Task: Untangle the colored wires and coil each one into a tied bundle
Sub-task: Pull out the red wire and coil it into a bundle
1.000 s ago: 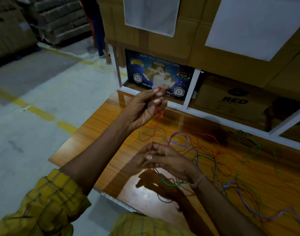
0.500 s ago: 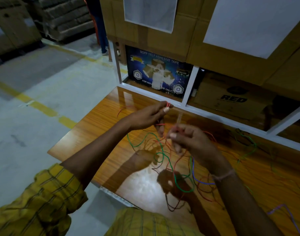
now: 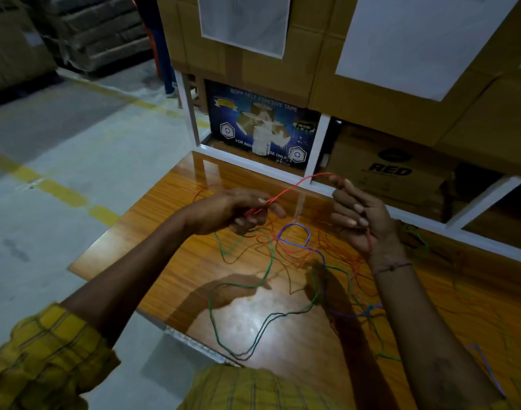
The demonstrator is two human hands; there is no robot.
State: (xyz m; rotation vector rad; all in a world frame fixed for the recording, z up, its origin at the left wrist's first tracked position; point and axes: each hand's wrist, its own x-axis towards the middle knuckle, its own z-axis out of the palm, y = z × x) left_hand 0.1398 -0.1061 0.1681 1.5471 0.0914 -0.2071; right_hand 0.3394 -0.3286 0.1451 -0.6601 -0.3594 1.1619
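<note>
Pinching one thin red wire (image 3: 288, 189) taut between left hand (image 3: 238, 210) and right hand (image 3: 361, 220), the person has no bundle tied yet, with the loose multicoloured tangle (image 3: 294, 261) covering the glossy wooden tabletop (image 3: 170, 250).

Dim light here, a soft glare pooling on the glossy orange wood worktop (image 3: 176, 261). Behind it stands a white-framed shelf (image 3: 318, 143), holding a blue adhesive tape box (image 3: 262, 125) on the left and a brown carton marked RED (image 3: 389, 173) beside it. Stacked above are big cardboard boxes (image 3: 342, 93) with white sheets (image 3: 244, 22) stuck on their fronts. To the left spreads grey concrete floor (image 3: 75, 149), crossed by a worn yellow line (image 3: 61, 193), with dark stacked goods (image 3: 99, 28) far back.
</note>
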